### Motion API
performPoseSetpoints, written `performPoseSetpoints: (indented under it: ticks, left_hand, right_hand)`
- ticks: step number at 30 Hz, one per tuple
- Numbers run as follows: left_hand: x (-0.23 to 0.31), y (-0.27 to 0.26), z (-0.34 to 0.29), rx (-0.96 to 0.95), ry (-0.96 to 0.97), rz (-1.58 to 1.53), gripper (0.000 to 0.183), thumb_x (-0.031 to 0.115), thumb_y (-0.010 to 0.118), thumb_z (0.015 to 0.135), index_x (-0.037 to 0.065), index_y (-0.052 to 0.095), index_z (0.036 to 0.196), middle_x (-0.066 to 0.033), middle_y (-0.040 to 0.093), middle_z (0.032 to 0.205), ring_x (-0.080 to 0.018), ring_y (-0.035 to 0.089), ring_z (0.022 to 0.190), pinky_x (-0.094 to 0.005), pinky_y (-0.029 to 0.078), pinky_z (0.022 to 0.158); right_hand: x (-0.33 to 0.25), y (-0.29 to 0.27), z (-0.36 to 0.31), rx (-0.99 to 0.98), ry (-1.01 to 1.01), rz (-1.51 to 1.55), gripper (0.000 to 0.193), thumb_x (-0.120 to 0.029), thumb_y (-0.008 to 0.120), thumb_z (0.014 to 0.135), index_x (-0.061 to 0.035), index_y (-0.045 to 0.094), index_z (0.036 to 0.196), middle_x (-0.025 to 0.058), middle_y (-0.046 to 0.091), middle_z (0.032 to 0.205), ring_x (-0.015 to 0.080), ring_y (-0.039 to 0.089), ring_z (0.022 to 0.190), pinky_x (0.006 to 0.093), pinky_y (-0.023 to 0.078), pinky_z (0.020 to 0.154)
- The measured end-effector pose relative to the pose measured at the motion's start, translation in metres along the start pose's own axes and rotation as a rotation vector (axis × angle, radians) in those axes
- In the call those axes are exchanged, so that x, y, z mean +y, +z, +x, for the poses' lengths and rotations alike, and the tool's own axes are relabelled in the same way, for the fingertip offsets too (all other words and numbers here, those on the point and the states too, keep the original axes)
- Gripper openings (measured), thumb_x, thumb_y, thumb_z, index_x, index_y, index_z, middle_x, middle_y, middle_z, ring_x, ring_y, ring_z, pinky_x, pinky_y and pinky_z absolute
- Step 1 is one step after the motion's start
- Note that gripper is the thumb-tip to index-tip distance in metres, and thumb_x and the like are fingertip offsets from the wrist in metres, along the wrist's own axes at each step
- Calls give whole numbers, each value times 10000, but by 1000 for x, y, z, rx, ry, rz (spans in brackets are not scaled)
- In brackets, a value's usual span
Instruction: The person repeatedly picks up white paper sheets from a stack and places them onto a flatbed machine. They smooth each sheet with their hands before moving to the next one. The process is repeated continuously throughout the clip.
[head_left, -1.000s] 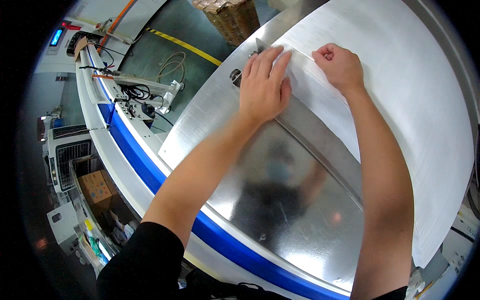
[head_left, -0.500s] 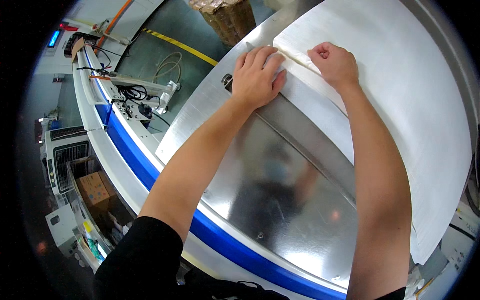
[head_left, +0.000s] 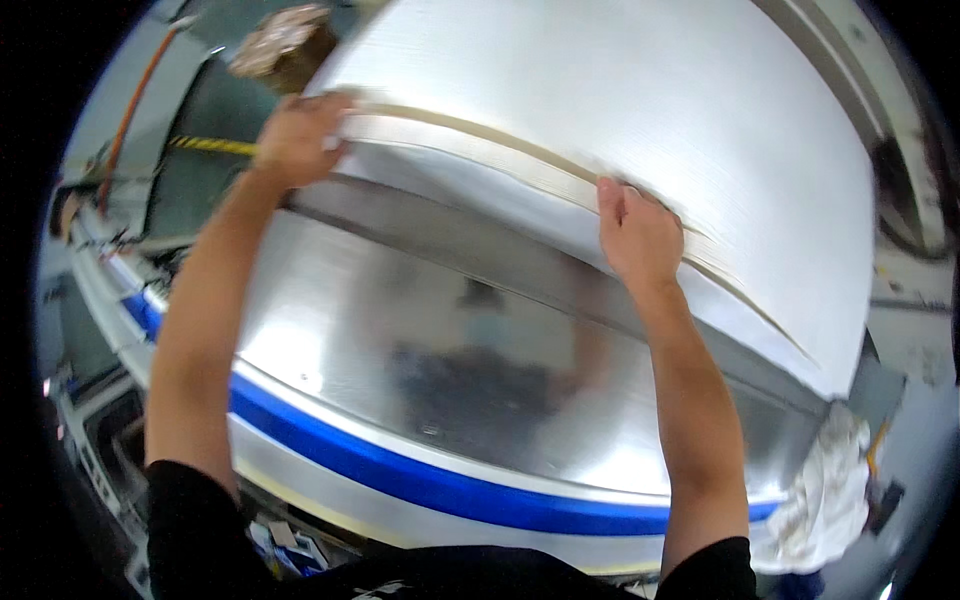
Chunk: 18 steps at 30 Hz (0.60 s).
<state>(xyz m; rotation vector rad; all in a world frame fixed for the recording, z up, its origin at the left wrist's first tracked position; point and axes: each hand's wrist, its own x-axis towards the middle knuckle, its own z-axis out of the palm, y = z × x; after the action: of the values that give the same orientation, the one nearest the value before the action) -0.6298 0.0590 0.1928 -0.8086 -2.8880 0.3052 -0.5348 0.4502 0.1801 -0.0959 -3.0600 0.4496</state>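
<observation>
A large white sheet of layered, cloth-like material (head_left: 620, 90) covers the far part of a shiny metal table (head_left: 350, 290). Its near edge is lifted into a long cream-coloured strip (head_left: 470, 145), with a paler layer below it. My left hand (head_left: 300, 140) grips the strip's left end, thumb and fingers closed around it, though motion blurs the fingertips. Farther right along the same edge, my right hand (head_left: 643, 235) has its fingers curled over the strip and pinches it. Exactly how many layers each hand holds cannot be made out.
A blue band (head_left: 400, 460) runs along the table's near side. A brown wrapped block (head_left: 285, 45) stands beyond the far left corner. Crumpled white cloth (head_left: 825, 490) hangs at the right end. Yellow-black floor tape (head_left: 210, 146) shows at left.
My hands have spread apart, the left now at the sheet's left end and the right lower along its edge. The edge strip is now raised between them. The view has turned.
</observation>
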Motion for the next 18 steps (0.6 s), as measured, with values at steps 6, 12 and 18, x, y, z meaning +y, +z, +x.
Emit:
performPoseSetpoints:
  ticks: [6, 12, 18]
  left_hand:
    - [24, -34, 55, -451, 27, 38, 468, 115, 672, 730, 152, 562, 1184, -112, 628, 1088, -286, 598, 1010, -389, 468, 900]
    - [65, 8, 95, -556, -117, 132, 335, -18, 526, 808, 75, 621, 1115, -159, 629, 1063, -288, 615, 971, -392, 483, 870]
    - [-45, 69, 56, -491, -161, 299, 317, 83, 416, 892, 24, 564, 1166, -192, 596, 1113, -331, 574, 1026, -410, 453, 903]
  right_hand:
    - [243, -79, -88, -47, 364, -328, 617, -488, 249, 954, -73, 701, 893, 165, 671, 833, 319, 628, 882, 460, 353, 957]
    - [437, -138, -161, -46, 535, -487, 705, -513, 210, 954, -25, 703, 826, 193, 662, 781, 308, 631, 883, 460, 315, 1012]
    - [550, -176, -177, -240, 574, -619, 779, -553, 144, 943, 3, 684, 873, 226, 650, 877, 341, 625, 906, 438, 280, 1053]
